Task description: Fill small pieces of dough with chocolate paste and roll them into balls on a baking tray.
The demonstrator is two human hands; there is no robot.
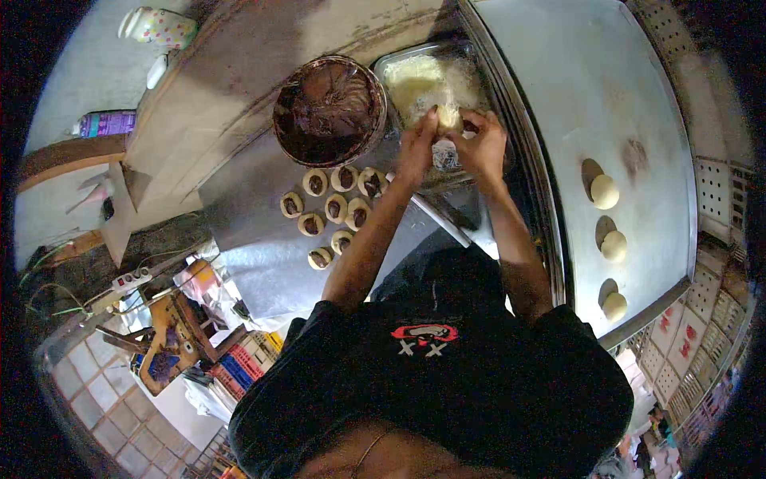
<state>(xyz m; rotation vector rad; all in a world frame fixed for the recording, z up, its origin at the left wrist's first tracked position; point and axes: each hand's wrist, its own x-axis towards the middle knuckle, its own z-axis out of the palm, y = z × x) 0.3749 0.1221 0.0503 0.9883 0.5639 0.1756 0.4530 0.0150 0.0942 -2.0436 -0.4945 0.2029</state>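
Both my hands hold a pale dough ball over a shallow metal tray. My left hand grips its left side with the fingers bent round it. On the other side my right hand has its thumb and fingers closed on it. Yellowish-white powder or crumbs lie in the tray under the hands. Left of it stands a round bowl of dark brown paste. Several small dough rounds topped with brown paste sit on the metal work surface, near my left forearm.
A large metal sheet on the right carries three plain dough balls along its outer side. A pale rod lies slanted between my forearms. To the left are a dotted jar, a purple package, a power strip and stacked crates.
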